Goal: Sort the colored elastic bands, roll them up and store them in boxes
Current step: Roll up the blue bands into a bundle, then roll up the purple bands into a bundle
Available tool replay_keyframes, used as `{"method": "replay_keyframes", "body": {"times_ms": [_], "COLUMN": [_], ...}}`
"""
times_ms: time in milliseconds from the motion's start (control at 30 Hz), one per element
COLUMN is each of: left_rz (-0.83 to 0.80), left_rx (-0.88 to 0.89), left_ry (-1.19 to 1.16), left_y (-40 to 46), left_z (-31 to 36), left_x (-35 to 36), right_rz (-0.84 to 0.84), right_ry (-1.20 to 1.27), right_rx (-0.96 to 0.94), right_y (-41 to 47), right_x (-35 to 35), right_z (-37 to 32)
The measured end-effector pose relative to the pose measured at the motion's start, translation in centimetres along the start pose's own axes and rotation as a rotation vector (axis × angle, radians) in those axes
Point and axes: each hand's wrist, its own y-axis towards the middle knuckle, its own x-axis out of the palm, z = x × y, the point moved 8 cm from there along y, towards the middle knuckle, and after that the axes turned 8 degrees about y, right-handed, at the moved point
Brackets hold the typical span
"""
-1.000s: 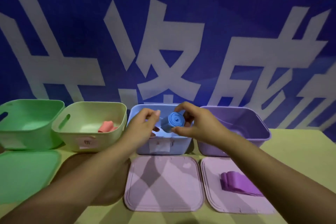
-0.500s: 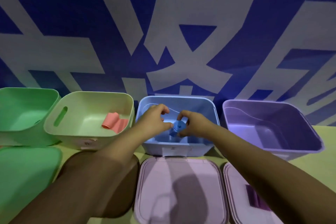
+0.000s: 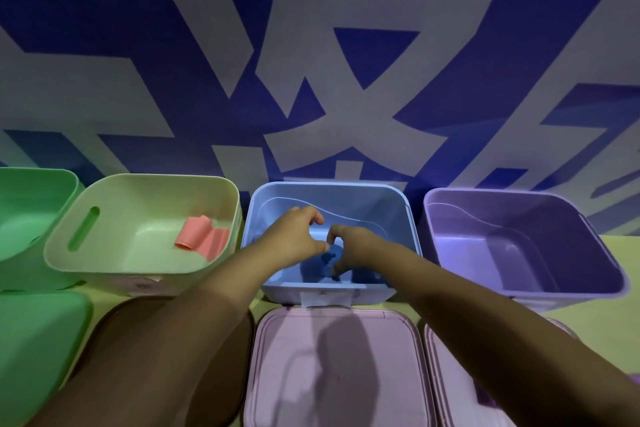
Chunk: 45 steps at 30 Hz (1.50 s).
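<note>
A rolled blue elastic band [image 3: 327, 257] sits low inside the blue box [image 3: 410, 218], dark and partly hidden between my hands. My right hand [image 3: 353, 246] curls its fingers and thumb round the roll. My left hand [image 3: 298, 236] is beside it with loosely curled fingers, the thumb tip touching the roll's edge. A pink band [image 3: 204, 239], partly unrolled, lies in the cream box [image 3: 86, 253]. The purple box [image 3: 588, 253] to the right holds nothing. A sliver of purple band [image 3: 486, 399] shows under my right forearm.
A green box [image 3: 72, 184] stands at the far left with its green lid [image 3: 38, 340] in front. A brown lid [image 3: 239, 357] and two pink lids [image 3: 332, 367] lie along the near side of the yellow-green table [image 3: 616, 246]. A blue and white wall rises directly behind the boxes.
Both hands brought the blue roll from above the box's front rim down into the blue box. The view has moved closer and tilted down.
</note>
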Motion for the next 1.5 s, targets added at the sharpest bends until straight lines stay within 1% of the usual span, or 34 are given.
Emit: {"method": "replay_keyframes", "body": {"times_ms": [100,200,300,433,533,633,733,800,867,933,1033,1100,1167,1233,1300,1433,1500], "left_rz": [0.026,0.059,0.105,0.222,0.279,0.257,0.172,0.104,0.077,0.083,0.128,0.166,0.164,0.123,0.098,0.09,0.079], "left_rx": [0.009,0.009,0.022,0.101,0.221,0.39,0.52,0.575,0.612,0.658,0.757,0.823,0.836,0.823,0.833,0.87,0.877], "left_ry": [-0.004,-0.011,0.003,-0.01,-0.05,-0.07,0.006,0.074,0.159,0.267,0.439,0.522,0.627,0.717,0.737,0.724,0.698], "left_y": [-0.7,-1.8,-3.8,-7.1,-10.1,-13.0,-14.9,-15.3,-15.0,-14.3,-13.7,-13.4,-12.8,-12.1,-11.9,-11.6,-11.4], "left_z": [0.7,1.8,3.6,7.8,13.1,18.9,22.6,23.5,23.6,23.7,24.7,25.7,26.0,25.7,25.3,25.0,24.9], "left_x": [-0.4,-1.4,-2.6,-4.0,-2.6,1.8,8.5,13.2,17.4,20.8,24.1,25.5,26.7,27.7,28.4,28.8,28.8], "right_rz": [-0.042,0.01,0.195,0.531,0.734,0.882,1.026,1.11,1.178,1.176,1.096,1.014,0.91,0.836,0.791,0.673,0.704], "right_ry": [-0.029,-0.046,0.006,0.172,0.357,0.455,0.489,0.494,0.446,0.405,0.428,0.469,0.493,0.469,0.43,0.673,0.723], "right_rx": [0.01,-0.029,-0.126,-0.263,-0.326,-0.287,-0.185,-0.092,0.027,0.202,0.478,0.591,0.638,0.688,0.741,0.755,0.759], "right_y": [-0.7,-2.5,-6.7,-15.9,-23.1,-28.6,-32.1,-33.7,-34.8,-35.0,-34.7,-34.3,-33.4,-32.6,-31.9,-31.1,-31.1], "right_x": [-0.2,-1.7,-4.7,-9.4,-10.9,-10.9,-10.1,-9.1,-8.0,-6.6,-4.0,-2.4,-1.0,-0.4,-0.2,0.7,0.3], "right_z": [-0.6,-1.6,-2.4,-1.2,2.6,8.1,14.9,19.9,24.6,29.7,36.6,39.7,41.4,42.4,42.9,42.9,42.9]}}
